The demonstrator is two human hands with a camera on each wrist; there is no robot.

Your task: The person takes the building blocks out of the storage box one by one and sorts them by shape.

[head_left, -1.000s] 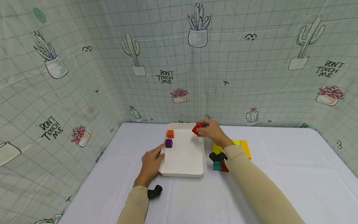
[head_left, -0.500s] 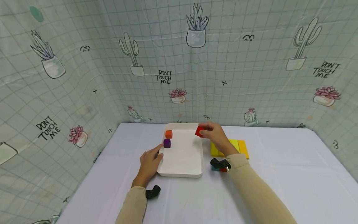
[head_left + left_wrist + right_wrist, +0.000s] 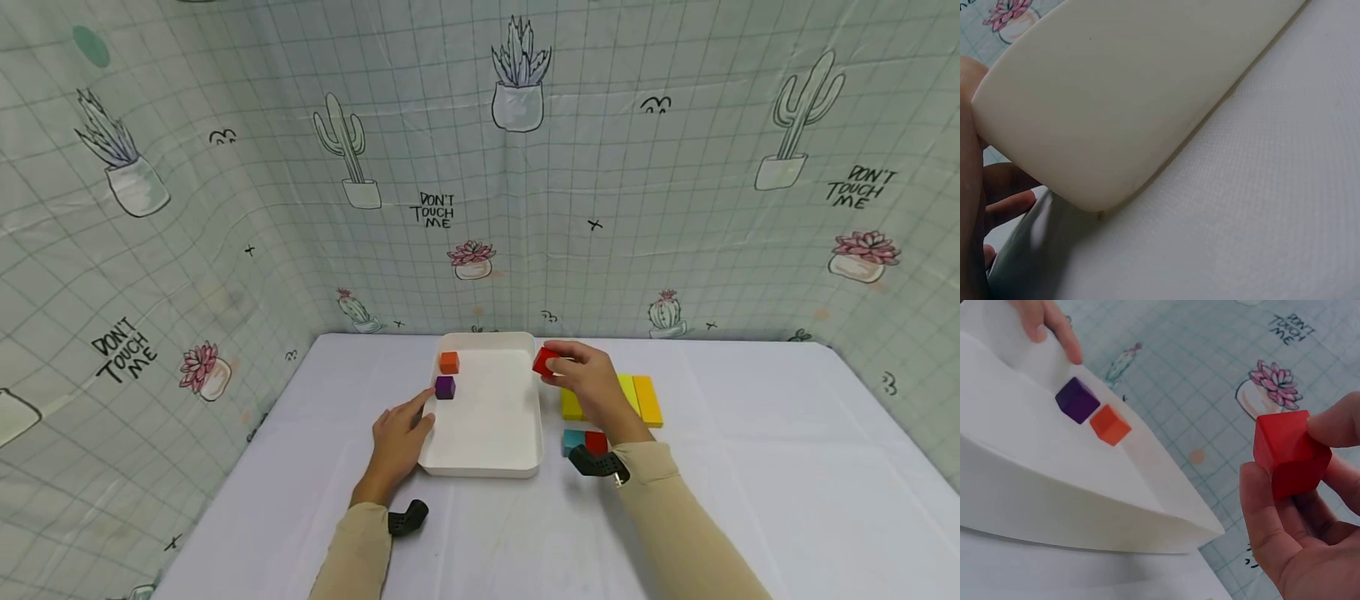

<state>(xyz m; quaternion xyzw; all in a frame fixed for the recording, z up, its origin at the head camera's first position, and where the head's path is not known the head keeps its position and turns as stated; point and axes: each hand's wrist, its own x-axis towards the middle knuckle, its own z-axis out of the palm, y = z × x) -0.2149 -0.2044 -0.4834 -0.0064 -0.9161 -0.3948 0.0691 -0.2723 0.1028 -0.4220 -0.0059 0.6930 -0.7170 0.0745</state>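
Right hand pinches a red cube between thumb and fingertips — held just off the right rim of the white tray, toward the far edge of the worktop. Left hand, fingers relaxed, rests against the tray's left rim. Inside the tray — a purple cube and an orange cube, near the far-left corner.

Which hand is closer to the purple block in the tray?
Left. The left hand rests on the tray's left edge, its fingertips just beside the purple block. The right hand holds a red block past the tray's right rim.
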